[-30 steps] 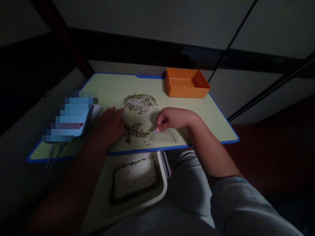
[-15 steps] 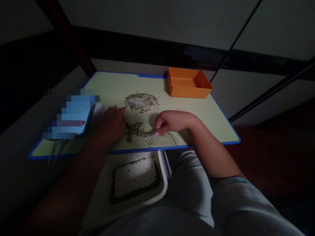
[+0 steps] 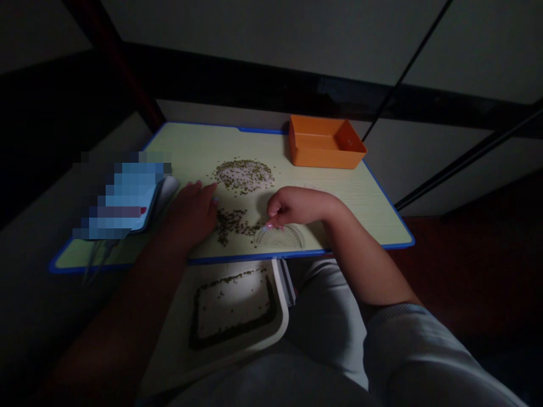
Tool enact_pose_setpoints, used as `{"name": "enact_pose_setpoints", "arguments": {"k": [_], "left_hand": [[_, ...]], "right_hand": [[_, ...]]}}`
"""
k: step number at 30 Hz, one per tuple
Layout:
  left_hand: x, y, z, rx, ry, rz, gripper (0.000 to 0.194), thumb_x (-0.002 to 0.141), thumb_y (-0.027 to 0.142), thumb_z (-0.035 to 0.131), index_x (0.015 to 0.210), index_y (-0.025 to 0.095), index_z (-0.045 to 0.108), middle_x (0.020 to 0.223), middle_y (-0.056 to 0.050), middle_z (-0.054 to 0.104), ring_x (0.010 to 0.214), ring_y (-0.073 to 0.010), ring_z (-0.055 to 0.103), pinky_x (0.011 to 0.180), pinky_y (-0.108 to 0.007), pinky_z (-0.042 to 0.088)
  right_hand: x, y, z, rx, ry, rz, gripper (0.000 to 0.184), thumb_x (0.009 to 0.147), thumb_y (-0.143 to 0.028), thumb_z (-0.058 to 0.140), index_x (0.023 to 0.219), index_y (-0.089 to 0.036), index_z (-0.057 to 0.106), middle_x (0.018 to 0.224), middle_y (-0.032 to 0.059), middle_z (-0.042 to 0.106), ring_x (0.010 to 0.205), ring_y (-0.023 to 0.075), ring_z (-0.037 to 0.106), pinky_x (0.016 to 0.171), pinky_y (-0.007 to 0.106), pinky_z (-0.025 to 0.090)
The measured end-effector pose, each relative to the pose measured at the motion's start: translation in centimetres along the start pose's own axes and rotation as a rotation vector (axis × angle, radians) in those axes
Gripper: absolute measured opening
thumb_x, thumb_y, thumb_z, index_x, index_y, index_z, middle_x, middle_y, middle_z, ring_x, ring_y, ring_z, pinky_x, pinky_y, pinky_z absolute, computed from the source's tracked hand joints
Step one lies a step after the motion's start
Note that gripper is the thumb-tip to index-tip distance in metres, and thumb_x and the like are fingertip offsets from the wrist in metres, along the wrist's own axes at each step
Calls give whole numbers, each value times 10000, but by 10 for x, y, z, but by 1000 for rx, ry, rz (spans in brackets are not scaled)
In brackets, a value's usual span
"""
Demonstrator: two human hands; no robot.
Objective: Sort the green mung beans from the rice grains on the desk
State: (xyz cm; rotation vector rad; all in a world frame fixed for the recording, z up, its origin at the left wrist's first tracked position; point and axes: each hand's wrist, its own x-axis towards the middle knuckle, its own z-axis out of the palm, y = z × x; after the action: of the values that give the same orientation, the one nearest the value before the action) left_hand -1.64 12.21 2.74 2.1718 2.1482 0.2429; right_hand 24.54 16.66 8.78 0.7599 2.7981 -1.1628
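Note:
My left hand (image 3: 193,212) lies palm down on the table, fingers stretched out, beside a loose scatter of small dark green beans (image 3: 231,220). My right hand (image 3: 294,209) is closed, thumb and fingertips pinching the upper left edge of a clear half-round protractor (image 3: 280,238) close to the table's front edge. The protractor's left end is beside the scattered beans. Farther back is a pile of pale grains mixed with green beans (image 3: 244,174). Below the front edge, a white tub (image 3: 282,316) has many green beans gathered along the sides of its bottom.
An orange box (image 3: 324,158) stands at the back right of the blue-edged table (image 3: 360,220). At the left lies a tablet or phone with a blurred screen (image 3: 127,192), a cable (image 3: 99,257) running by it. A wall or cabinet front rises behind.
My right hand and the protractor have shifted very slightly, and the protractor's markings show more plainly. My left hand stays in place. The piles look the same.

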Motion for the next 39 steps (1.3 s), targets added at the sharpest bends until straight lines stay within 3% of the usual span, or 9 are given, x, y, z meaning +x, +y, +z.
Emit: {"name": "enact_pose_setpoints", "arguments": {"k": [13, 17, 21, 28, 34, 39], "left_hand": [[3, -7, 8, -4, 62, 35, 589, 1022, 292, 374, 1563, 124, 533, 1631, -210, 561, 1587, -366, 452, 1318, -571, 369], [2, -7, 8, 8, 46, 30, 619, 1031, 329, 313, 1569, 104, 520, 1638, -213, 545, 1595, -350, 439, 1331, -522, 344], [2, -7, 8, 2, 58, 29, 604, 1024, 307, 342, 1563, 111, 530, 1633, -217, 552, 1589, -358, 445, 1316, -543, 365], [1, -4, 5, 13, 32, 20, 612, 1039, 311, 319, 1579, 99, 513, 1660, -226, 520, 1601, -363, 429, 1325, -547, 355], [2, -6, 6, 23, 33, 31, 610, 1040, 318, 323, 1581, 111, 513, 1650, -207, 536, 1598, -351, 435, 1337, -526, 341], [2, -6, 6, 25, 47, 32, 608, 1044, 311, 321, 1580, 101, 517, 1644, -217, 543, 1587, -357, 451, 1325, -532, 363]], "right_hand": [[3, -6, 8, 47, -63, -41, 329, 963, -253, 718, 660, -168, 624, 590, -47, 598, 619, 111, 527, 686, 272, 357], [2, -4, 5, 38, -31, -42, 336, 967, -288, 712, 666, -168, 626, 582, -50, 577, 610, 110, 496, 671, 274, 339], [1, -3, 3, 0, 9, -29, 358, 975, -285, 698, 648, -170, 608, 553, -62, 524, 591, 101, 444, 659, 276, 317], [4, -10, 7, 34, -18, 24, 329, 968, -228, 711, 661, -167, 612, 599, -46, 596, 612, 105, 522, 687, 279, 352], [2, -12, 3, -13, -4, 79, 332, 953, -176, 713, 639, -163, 603, 560, -62, 566, 579, 94, 496, 668, 277, 346], [-1, -5, 0, -11, 23, 8, 346, 973, -250, 693, 647, -165, 613, 550, -70, 540, 569, 89, 457, 661, 274, 327]]}}
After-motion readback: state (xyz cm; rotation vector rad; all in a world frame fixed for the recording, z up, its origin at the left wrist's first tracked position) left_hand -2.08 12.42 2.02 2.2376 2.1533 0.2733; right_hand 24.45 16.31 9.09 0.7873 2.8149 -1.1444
